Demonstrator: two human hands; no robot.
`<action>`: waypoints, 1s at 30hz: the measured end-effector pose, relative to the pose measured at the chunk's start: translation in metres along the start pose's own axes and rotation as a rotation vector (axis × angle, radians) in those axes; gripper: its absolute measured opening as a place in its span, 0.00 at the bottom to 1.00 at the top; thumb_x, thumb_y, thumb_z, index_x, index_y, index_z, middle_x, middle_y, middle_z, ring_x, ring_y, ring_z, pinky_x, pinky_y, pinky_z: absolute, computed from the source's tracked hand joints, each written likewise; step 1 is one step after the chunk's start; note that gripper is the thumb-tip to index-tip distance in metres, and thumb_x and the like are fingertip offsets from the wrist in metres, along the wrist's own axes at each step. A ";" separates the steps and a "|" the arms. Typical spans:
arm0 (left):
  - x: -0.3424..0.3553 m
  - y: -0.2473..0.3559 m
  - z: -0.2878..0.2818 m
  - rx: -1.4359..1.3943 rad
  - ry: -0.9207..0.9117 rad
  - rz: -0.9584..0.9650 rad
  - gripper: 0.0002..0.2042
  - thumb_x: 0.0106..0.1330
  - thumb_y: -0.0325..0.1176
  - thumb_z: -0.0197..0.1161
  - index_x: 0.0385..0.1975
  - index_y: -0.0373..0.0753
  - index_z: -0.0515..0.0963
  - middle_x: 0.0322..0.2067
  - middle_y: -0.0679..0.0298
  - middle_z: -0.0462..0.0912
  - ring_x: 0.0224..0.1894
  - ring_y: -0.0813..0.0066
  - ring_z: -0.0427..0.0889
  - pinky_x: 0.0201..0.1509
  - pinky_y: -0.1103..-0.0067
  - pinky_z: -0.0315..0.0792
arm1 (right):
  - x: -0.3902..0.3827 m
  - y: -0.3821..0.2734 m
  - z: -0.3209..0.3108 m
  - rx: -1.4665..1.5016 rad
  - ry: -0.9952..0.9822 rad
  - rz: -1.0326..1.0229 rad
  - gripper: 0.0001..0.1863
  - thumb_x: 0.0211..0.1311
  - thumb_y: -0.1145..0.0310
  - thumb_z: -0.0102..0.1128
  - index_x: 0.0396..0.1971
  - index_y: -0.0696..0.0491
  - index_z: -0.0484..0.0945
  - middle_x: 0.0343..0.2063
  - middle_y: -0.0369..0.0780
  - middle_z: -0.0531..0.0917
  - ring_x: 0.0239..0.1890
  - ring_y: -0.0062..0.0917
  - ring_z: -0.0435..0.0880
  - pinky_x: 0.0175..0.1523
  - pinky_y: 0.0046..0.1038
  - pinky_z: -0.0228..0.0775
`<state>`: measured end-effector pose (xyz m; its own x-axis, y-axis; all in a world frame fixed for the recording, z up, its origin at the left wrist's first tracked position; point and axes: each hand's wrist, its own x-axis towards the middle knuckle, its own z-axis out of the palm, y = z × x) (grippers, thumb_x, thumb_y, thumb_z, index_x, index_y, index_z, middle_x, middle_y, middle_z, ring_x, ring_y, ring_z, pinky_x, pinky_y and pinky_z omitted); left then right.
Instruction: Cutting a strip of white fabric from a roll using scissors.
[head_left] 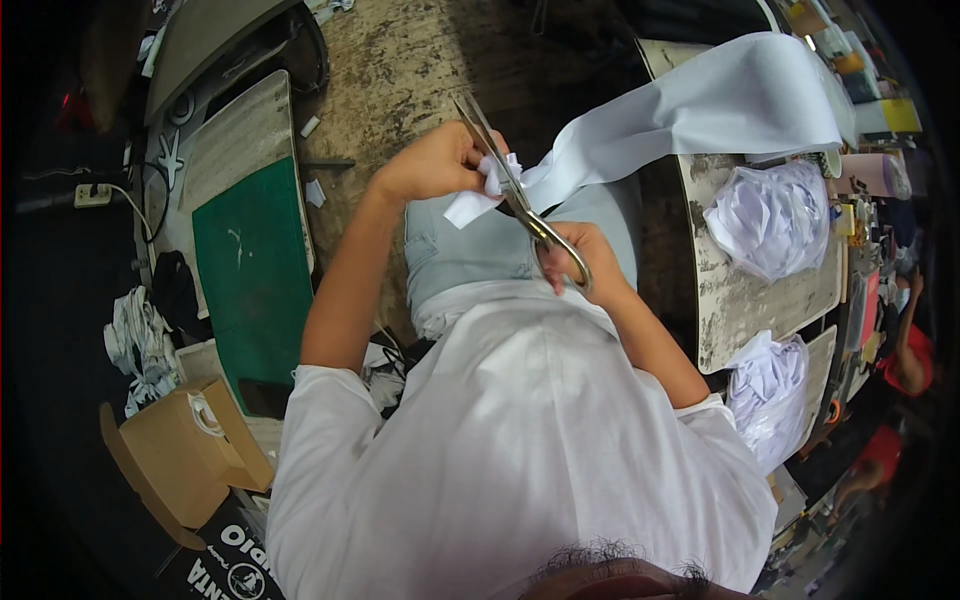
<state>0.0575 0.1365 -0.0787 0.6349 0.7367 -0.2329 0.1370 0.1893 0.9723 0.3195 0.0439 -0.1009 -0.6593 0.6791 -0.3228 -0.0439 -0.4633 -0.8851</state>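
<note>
My right hand [583,262] is closed round the handles of a large pair of metal scissors [541,232], over my lap. The blades point up and to the left, parted, with white cloth close against them. With bent fingers my left hand [437,163] pinches a bunched end of a long white fabric strip [650,120]; a short tail of it hangs below the fingers. From there the strip runs right and spreads wide over the right-hand table. Whether the blades are biting into the cloth is hidden by the folds.
On the right, a worn table [715,300] carries a clear bag of white cloth pieces [770,220]; another bag [768,395] lies nearer. To the left are a green cutting mat [250,270] and an open cardboard box [185,450]. People in red stand at the far right.
</note>
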 end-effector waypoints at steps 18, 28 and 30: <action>-0.034 0.057 -0.051 0.192 0.129 0.046 0.09 0.51 0.15 0.57 0.30 0.37 0.75 0.31 0.72 0.78 0.35 0.87 0.77 0.40 0.86 0.70 | 0.019 0.053 0.015 0.356 -0.435 -0.075 0.38 0.63 0.27 0.38 0.38 0.53 0.71 0.38 0.36 0.75 0.39 0.23 0.78 0.52 0.27 0.72; -0.071 0.048 -0.053 0.221 0.082 -0.059 0.13 0.47 0.15 0.53 0.31 0.34 0.79 0.33 0.69 0.82 0.40 0.83 0.78 0.48 0.84 0.70 | 0.032 0.012 0.013 0.264 -0.297 -0.179 0.37 0.65 0.29 0.40 0.35 0.55 0.72 0.29 0.37 0.75 0.32 0.23 0.80 0.43 0.28 0.76; -0.071 0.036 -0.055 0.203 0.099 -0.050 0.13 0.49 0.15 0.54 0.32 0.34 0.80 0.35 0.69 0.82 0.41 0.82 0.79 0.49 0.83 0.70 | 0.030 0.002 0.010 0.201 -0.266 -0.179 0.35 0.66 0.31 0.44 0.34 0.55 0.72 0.29 0.36 0.75 0.31 0.23 0.79 0.42 0.27 0.75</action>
<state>-0.0245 0.1273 -0.0285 0.5472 0.7915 -0.2722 0.3232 0.1002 0.9410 0.2922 0.0580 -0.1090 -0.7988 0.5998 -0.0471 -0.3052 -0.4715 -0.8274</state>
